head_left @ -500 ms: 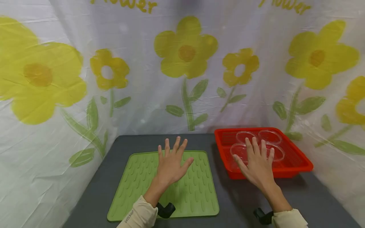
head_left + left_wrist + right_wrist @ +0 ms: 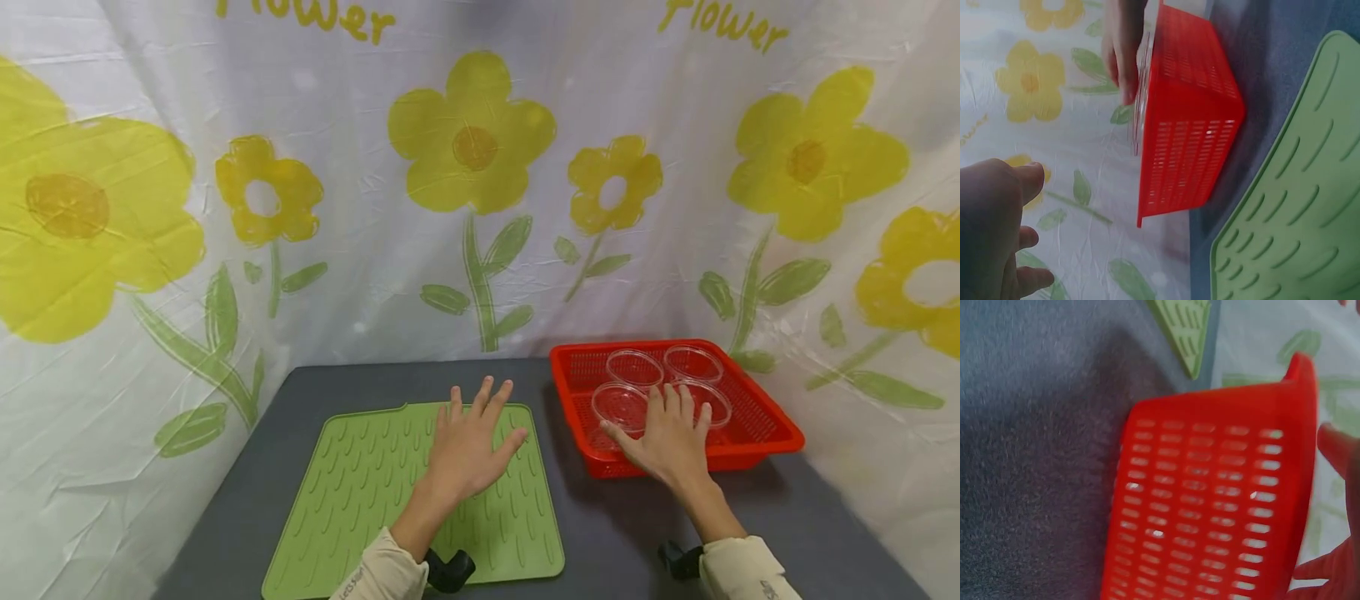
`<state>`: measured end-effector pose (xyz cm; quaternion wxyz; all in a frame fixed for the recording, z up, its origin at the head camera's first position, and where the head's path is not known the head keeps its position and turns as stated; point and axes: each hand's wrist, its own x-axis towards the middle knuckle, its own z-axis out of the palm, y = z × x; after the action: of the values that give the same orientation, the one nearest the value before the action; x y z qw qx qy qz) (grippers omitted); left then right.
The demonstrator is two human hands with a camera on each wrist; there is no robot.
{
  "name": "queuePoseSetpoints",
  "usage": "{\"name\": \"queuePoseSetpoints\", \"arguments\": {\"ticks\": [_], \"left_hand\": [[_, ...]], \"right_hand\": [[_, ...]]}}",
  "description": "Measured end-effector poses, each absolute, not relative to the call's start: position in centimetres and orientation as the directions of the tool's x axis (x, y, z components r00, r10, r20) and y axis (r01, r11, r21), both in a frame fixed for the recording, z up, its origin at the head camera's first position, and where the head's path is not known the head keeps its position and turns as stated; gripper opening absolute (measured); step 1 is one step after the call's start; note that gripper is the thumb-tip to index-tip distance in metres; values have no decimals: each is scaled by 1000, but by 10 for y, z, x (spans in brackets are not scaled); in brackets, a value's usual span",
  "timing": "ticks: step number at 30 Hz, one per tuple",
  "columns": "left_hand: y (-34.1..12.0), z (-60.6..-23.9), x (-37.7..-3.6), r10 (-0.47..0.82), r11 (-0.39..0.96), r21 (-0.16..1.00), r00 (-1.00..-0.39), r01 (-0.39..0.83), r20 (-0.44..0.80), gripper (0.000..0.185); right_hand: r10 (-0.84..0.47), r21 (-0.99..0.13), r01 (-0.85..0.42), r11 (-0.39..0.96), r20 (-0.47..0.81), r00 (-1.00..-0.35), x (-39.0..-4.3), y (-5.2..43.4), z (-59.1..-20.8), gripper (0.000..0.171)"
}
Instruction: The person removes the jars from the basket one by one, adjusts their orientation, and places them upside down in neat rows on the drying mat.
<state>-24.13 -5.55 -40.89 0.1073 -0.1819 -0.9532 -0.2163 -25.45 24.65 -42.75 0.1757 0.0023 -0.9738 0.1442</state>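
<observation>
On the right side of the dark table [image 2: 607, 533], at its far end, a red basket [image 2: 753, 417] holds four clear dishes [image 2: 620, 407], two far and two near. To its left lies a green mat [image 2: 360, 483], well within reach. Nothing seems done with the dishes so far: all four sit grouped in the basket and neither hand grips one, so I judge the work to be at its very start, with all the handling left. The left hand [image 2: 468, 454] hangs above the mat's right half, fingers spread and holding nothing. The right hand [image 2: 671, 442] reaches over the basket's near edge, its fingers apart and uncurled, partly covering the near right dish. From the head, the dishes show as round outlines against the red; from the left wrist, the basket appears side-on, its slotted wall plain, with thin clear edges standing just above the rim and the right fingers close by them. The right wrist sees mostly the slotted wall close up and a corner of the mat; with that view blurred, I cannot tell whether the right hand touches the rim or a dish.
</observation>
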Motion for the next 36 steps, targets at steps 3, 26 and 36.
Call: {"name": "queuePoseSetpoints", "arguments": {"ticks": [3, 26, 36], "left_hand": [[-52, -408, -240, 303, 826, 400, -911, 398, 281, 70], [-43, -413, -240, 346, 799, 333, -836, 500, 426, 55], [-48, -409, -238, 353, 795, 330, -831, 508, 430, 55]], "right_hand": [[59, -300, -40, 953, 315, -947, -260, 248, -430, 109], [115, -518, -198, 832, 510, -852, -261, 244, -431, 93], [145, -628, -209, 750, 464, -874, -245, 239, -409, 98]]}}
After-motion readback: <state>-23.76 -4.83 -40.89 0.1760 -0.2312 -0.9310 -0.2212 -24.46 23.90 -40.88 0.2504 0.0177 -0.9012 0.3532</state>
